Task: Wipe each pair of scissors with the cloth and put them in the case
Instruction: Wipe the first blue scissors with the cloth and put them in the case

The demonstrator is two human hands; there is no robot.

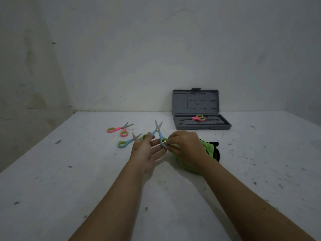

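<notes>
The white bench carries everything. The grey case stands open at its far edge, one pink pair in its tray; I read no writing on it. The green cloth lies under my right hand, whose grip pinches one loop of the blue scissors; my left hand pinches the other loop, blades pointing up. Left of them lie two more pairs: one pink, one blue. Four pairs in all.

Both hands holding blue scissors, green cloth beneath
</notes>
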